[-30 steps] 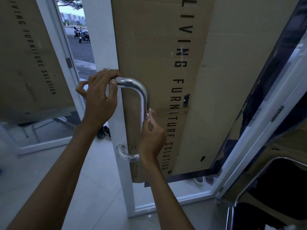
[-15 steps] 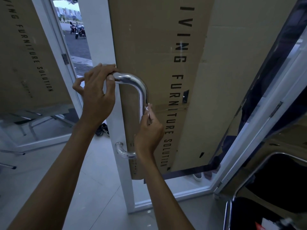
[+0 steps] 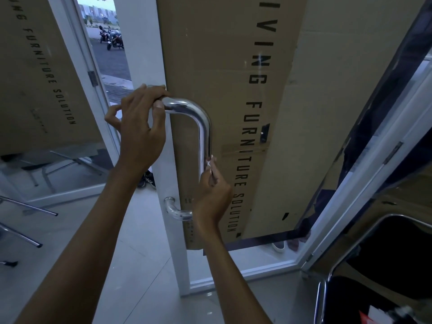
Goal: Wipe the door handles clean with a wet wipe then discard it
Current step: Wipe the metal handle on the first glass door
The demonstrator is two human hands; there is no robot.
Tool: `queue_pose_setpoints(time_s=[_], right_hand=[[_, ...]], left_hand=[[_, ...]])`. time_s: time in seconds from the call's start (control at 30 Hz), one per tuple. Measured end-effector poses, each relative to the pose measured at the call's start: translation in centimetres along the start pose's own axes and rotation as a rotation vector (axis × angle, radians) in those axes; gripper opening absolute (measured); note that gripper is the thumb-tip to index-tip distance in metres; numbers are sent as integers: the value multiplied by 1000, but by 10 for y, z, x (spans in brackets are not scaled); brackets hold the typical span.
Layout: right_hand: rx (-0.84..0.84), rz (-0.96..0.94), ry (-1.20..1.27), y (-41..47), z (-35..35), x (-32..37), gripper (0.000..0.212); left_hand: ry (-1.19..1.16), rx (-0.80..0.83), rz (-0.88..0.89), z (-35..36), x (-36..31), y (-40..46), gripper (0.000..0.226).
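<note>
A chrome U-shaped door handle (image 3: 203, 127) is fixed to the white edge of an open glass door (image 3: 145, 54). My left hand (image 3: 140, 127) grips the door edge at the handle's top mount, fingers curled over it. My right hand (image 3: 214, 190) is wrapped around the lower part of the handle's vertical bar, pressing a white wet wipe (image 3: 209, 163) against it. Only a small corner of the wipe shows above my fingers. The handle's bottom bend (image 3: 175, 210) is visible left of my right wrist.
Brown cardboard printed "LIVING FURNITURE SOLUTION" (image 3: 233, 90) covers the door glass. A black chair with a chrome frame (image 3: 378, 265) stands at the lower right. Metal chair legs (image 3: 28, 211) lie on the tiled floor at left. Shoes (image 3: 147, 180) sit beyond the door; motorbikes (image 3: 111, 38) are parked outside.
My right hand has slid slightly up the vertical bar with the wipe. My left hand keeps its hold at the top. The view has shifted a little.
</note>
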State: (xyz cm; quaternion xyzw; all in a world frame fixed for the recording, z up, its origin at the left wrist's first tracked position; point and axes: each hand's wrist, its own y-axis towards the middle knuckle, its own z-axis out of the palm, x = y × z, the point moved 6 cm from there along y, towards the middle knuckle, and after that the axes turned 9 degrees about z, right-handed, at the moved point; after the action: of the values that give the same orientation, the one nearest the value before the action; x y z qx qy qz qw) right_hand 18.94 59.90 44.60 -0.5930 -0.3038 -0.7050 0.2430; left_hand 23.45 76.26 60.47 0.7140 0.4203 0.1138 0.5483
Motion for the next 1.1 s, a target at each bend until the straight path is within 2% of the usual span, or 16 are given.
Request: queue_pose_setpoints(time_s=[0.2,0.37,0.77,0.97,1.1], right_hand=[[16,-26,34,7,3,13,30],[3,31,-41,-3,-2,-13,28],[7,20,-40,0,-4,-14,26],[-13,-9,30,-3,0,-6,27],[-12,40,39,-7,-5,-19,26]], left_hand=[[10,-11,-12,0,-1,0,35],[-1,-12,-14,1,-2,-1,36],[-1,-26,-22,1,-1,-1,36],[8,-25,-17,2,-1,-1,35],[7,-25,-23,2,-2,-1,36]])
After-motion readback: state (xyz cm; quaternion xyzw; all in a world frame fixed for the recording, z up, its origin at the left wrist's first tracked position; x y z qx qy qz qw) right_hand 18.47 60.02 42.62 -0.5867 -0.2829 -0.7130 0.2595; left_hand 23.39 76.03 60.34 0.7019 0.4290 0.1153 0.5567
